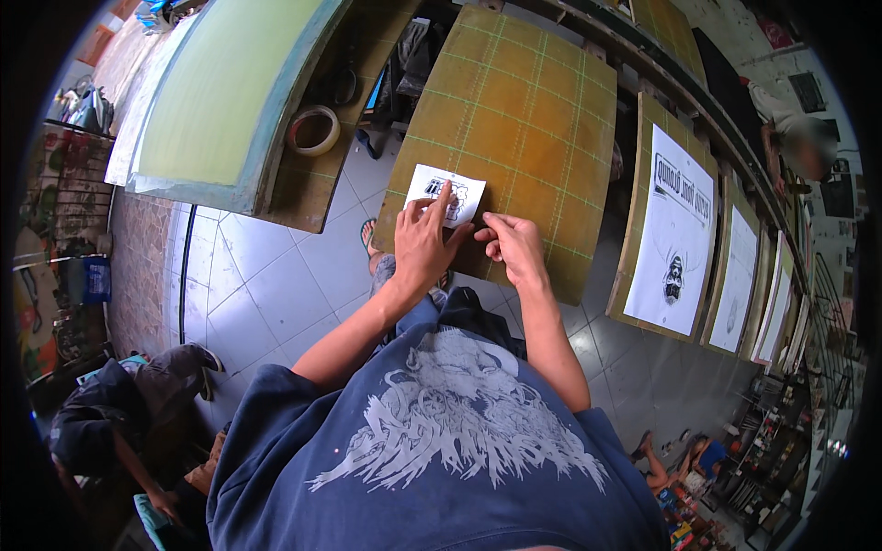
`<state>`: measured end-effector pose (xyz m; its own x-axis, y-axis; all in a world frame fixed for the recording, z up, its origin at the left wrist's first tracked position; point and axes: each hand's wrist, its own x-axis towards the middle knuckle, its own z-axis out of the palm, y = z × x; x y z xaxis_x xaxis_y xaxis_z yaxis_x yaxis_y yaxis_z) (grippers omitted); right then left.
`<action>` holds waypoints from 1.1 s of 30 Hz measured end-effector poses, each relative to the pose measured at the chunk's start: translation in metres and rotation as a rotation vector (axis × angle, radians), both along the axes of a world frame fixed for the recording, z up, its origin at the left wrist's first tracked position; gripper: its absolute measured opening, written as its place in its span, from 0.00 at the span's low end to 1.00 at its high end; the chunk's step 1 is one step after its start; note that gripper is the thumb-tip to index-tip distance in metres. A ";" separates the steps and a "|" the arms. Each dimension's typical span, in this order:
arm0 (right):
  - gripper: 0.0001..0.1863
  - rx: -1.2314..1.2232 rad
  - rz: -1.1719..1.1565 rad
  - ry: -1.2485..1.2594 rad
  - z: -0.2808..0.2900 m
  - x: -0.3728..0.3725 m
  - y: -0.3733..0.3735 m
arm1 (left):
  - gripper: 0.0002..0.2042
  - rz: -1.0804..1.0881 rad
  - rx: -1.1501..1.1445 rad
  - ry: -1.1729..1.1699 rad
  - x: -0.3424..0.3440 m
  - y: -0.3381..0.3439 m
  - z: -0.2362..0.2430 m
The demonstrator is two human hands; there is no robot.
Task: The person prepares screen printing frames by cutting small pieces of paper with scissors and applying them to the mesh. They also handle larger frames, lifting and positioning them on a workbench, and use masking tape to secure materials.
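One printed sheet [465, 195] on gridded board [524, 119].
Left hand [424, 243] spread on sheet; right hand [516, 246] pinched narrow beside it, grip unclear.

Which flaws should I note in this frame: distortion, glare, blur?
In the head view, fisheye bowing bends the edges of the gridded board, and the rim goes black; in the head view, pale glare lies on the floor; in the head view, a person at upper right has the head blurred, while the left hand and right hand look fairly sharp.
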<state>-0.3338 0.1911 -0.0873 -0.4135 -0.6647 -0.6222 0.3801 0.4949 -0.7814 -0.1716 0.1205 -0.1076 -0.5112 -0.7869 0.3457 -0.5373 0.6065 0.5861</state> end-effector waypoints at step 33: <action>0.16 -0.055 0.071 -0.223 0.000 -0.012 -0.011 | 0.35 -0.181 -0.032 -0.138 0.005 0.015 -0.005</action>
